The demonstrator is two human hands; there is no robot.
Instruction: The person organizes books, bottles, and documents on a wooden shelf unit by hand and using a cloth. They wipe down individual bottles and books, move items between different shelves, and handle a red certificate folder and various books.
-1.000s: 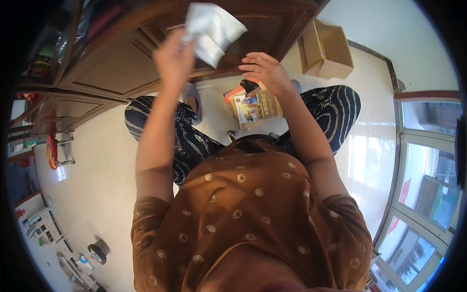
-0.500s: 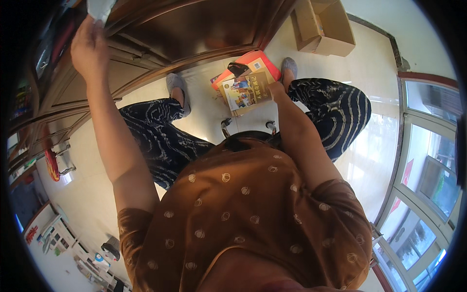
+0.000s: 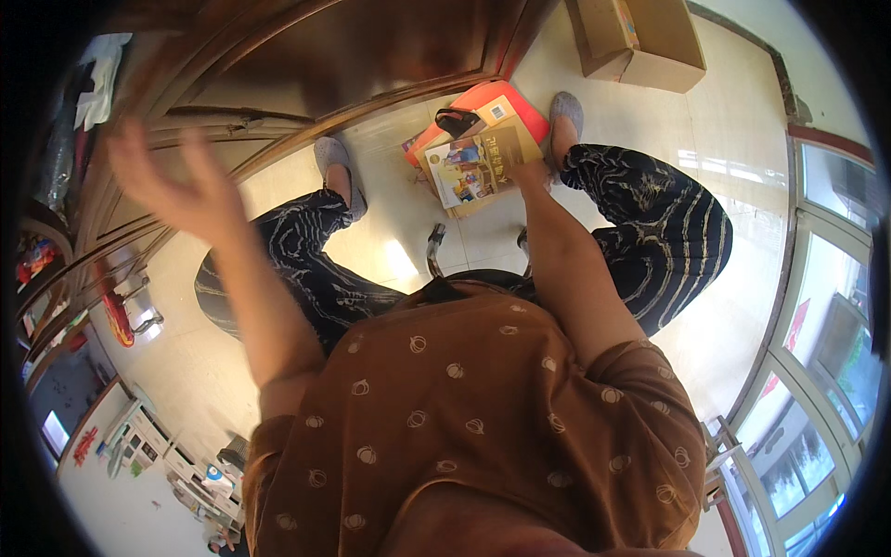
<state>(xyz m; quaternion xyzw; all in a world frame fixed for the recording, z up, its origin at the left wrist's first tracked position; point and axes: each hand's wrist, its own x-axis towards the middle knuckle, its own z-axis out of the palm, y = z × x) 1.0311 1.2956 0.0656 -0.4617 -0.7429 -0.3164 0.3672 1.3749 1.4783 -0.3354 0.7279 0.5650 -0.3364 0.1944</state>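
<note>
Right hand reaches down to the right end of a tan picture-covered book, its fingers partly hidden, so whether they grip or only touch cannot be told. The book lies face up on top of a loose pile on the floor, between the two slippers. It looks light and thin, likely bendy, with a smooth cover that may slide over what lies below; a pinch at the right edge, thumb above and fingers beneath, should suit it. Just beyond, a black item and a red-orange folder show from the pile. To the left, the left hand is blurred, empty with fingers spread, near a white packet at the dark wooden cabinet. Far right stands an open cardboard box.
</note>
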